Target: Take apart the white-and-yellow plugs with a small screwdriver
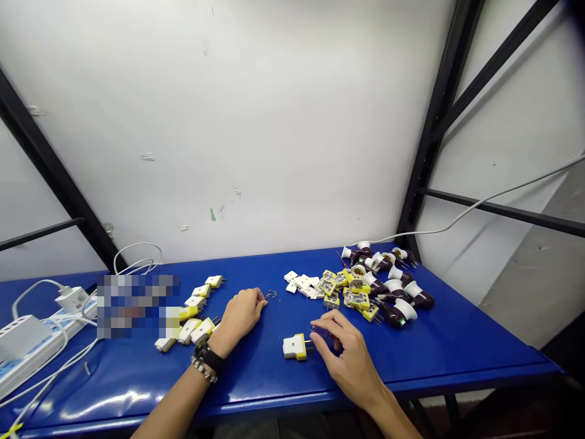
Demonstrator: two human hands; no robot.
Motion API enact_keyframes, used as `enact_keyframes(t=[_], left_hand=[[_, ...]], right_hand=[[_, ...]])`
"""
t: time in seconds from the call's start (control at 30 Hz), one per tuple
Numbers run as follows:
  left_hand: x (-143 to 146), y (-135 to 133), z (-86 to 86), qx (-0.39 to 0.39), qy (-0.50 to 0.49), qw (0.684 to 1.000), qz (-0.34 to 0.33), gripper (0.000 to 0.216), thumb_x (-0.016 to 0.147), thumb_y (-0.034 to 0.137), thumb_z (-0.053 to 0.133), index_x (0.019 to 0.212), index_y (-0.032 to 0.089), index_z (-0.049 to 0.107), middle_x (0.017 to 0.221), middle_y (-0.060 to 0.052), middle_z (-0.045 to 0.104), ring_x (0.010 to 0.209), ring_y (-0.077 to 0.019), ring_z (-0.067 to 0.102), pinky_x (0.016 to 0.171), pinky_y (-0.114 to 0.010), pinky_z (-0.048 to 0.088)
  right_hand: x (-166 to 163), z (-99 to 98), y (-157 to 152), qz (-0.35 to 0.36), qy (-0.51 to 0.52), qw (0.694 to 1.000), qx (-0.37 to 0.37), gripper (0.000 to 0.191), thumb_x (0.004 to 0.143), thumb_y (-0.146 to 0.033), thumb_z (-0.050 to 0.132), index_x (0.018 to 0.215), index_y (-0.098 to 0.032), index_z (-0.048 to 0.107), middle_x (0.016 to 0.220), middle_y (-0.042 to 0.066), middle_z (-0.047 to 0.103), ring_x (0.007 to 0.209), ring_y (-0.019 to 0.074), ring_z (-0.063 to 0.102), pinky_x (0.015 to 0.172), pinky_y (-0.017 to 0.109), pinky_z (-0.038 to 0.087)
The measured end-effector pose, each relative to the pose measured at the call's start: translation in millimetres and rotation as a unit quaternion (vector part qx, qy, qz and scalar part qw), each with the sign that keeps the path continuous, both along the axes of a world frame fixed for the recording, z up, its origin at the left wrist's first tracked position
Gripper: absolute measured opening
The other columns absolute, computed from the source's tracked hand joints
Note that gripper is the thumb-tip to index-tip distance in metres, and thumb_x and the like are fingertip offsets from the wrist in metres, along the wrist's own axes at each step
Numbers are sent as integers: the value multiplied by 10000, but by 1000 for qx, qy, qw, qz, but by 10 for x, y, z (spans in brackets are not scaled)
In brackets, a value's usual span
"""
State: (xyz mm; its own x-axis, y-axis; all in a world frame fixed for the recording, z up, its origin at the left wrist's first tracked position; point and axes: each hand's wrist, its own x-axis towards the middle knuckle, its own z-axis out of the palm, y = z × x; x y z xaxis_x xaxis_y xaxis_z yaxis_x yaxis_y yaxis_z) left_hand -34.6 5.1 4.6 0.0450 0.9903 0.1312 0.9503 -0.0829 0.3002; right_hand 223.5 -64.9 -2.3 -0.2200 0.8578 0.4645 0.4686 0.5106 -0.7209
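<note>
My left hand (242,314) rests on the blue table with its fingers curled together beside several tiny brass-coloured screws (273,294). Whatever its fingertips may hold is too small or hidden to see. My right hand (345,350) has thumb and fingers closed around a see-through purplish piece (323,334), largely covered by the fingers; its kind does not show. Just left of that hand lies a white and yellow plug (292,347), its prongs pointing right towards the fingers. Between and beyond both hands is a cluster of white plug covers (304,283).
Open yellow plug halves (356,299) are heaped at right, beside brown and white lamp holders (397,286). Assembled plugs (201,329) lie left of my left hand. A white power strip (46,341) with cables occupies the far left. Black frame posts (429,134) flank the white wall.
</note>
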Motion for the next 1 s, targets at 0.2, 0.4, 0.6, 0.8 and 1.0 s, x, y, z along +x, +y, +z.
enact_keyframes(t=[0.2, 0.4, 0.6, 0.8, 1.0], left_hand=[[88, -289, 27, 31, -51, 997, -50, 194, 1015, 227, 432, 954, 199, 614, 942, -60, 723, 858, -223, 676, 743, -299, 476], [366, -648, 85, 56, -293, 948, -108, 190, 965, 310, 539, 929, 212, 697, 904, -38, 737, 827, -209, 671, 701, -273, 495], [561, -793, 75, 23, -428, 898, -101, 216, 922, 361, 616, 970, 203, 755, 951, -56, 759, 893, -229, 699, 750, -287, 533], [572, -826, 44, 9, -466, 881, -77, 268, 888, 400, 668, 1033, 191, 755, 973, -73, 765, 929, -248, 710, 781, -308, 551], [578, -830, 73, 26, -458, 886, -72, 261, 886, 401, 669, 998, 189, 770, 952, -73, 776, 907, -247, 719, 749, -300, 564]], right_hand=[[50, -11, 47, -62, 126, 981, 131, 198, 973, -309, 601, 1046, -220, 762, 926, 74, 704, 796, 209, 665, 670, 302, 555], [-47, 193, 20, -76, 342, 934, 65, 177, 973, -369, 624, 994, -210, 699, 818, 45, 714, 521, 144, 624, 432, 246, 520], [-231, 310, 30, -4, 442, 897, -14, 231, 989, -443, 587, 947, -219, 624, 867, 41, 690, 589, 172, 683, 438, 265, 577], [-259, 275, 58, -2, 448, 894, -18, 233, 988, -442, 593, 945, -214, 621, 865, 43, 686, 595, 172, 690, 436, 262, 588], [-236, 307, 40, -7, 439, 898, -14, 239, 986, -447, 593, 930, -216, 620, 862, 42, 677, 584, 168, 675, 431, 262, 577]])
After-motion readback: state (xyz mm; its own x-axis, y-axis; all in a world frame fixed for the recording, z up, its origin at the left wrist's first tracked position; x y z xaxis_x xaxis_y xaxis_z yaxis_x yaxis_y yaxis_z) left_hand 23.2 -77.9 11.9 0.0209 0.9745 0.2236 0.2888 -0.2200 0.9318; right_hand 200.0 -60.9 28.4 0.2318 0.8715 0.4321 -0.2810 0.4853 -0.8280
